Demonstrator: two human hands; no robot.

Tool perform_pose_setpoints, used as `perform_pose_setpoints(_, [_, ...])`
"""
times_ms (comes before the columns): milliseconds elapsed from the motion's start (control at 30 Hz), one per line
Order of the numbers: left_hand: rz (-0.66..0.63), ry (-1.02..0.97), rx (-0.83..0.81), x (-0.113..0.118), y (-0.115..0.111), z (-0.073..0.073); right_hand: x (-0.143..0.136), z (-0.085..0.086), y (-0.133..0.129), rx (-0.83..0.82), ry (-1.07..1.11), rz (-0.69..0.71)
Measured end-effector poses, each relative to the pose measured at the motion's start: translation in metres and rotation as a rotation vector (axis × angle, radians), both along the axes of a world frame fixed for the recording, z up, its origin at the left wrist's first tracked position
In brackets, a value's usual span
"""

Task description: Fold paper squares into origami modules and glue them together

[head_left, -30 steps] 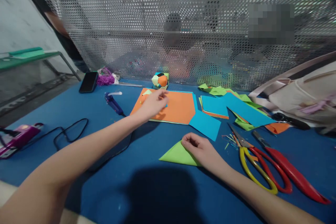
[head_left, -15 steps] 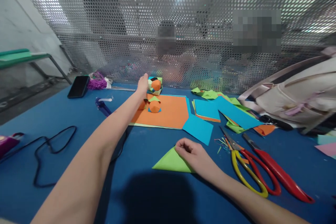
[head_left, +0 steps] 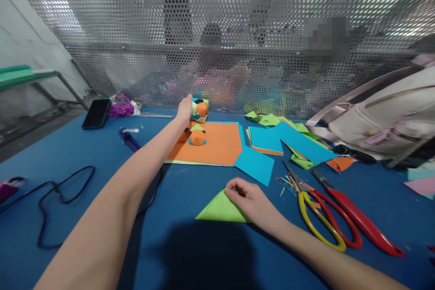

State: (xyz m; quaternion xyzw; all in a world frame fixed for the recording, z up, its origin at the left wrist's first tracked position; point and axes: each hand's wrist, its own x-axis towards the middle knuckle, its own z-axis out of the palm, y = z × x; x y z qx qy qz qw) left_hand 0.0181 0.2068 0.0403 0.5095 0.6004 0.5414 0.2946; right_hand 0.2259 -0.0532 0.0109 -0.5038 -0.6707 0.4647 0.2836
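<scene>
My left hand (head_left: 185, 109) reaches far forward to the left side of a multicoloured folded-paper ball (head_left: 201, 111). Its fingers close against the ball, and their tips are partly hidden. Below it, two small orange folded pieces lie on a large orange sheet (head_left: 219, 147); the nearer piece (head_left: 197, 137) has blue and green corners, and my left wrist partly covers the other. Close to me, my right hand (head_left: 246, 197) pinches the upper edge of a green paper folded into a triangle (head_left: 219, 208), which rests on the blue table (head_left: 190, 244).
Right of my right hand lie yellow-and-red scissors (head_left: 306, 204) and a red-handled cutter (head_left: 360, 217). Blue squares (head_left: 267, 139) and green scraps (head_left: 268, 119) lie behind them. A backpack (head_left: 384, 113) stands far right. At left are a phone (head_left: 96, 113), purple strands (head_left: 120, 106) and a black cord (head_left: 42, 213).
The view has shifted slightly. Both hands keep almost the same places, my left at the paper ball and my right on the green paper.
</scene>
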Motion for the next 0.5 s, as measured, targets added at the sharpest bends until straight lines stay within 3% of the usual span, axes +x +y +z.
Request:
perform_pose_setpoints(167, [0.036,0.023,0.024,-0.002,-0.007,0.003,-0.001,0.001,0.0,-0.015,-0.005,-0.005])
perform_pose_setpoints(300, [0.059,0.067,0.099,0.001,-0.026,0.015,0.0,0.0,0.0,-0.004,0.0,-0.005])
perform_pose_setpoints(400, [0.027,0.105,0.178,0.009,-0.058,0.022,0.001,0.001,0.001,-0.008,0.005,-0.006])
perform_pose_setpoints(500, [-0.113,0.138,0.183,0.022,-0.11,0.021,0.002,0.002,0.002,-0.012,0.026,-0.026])
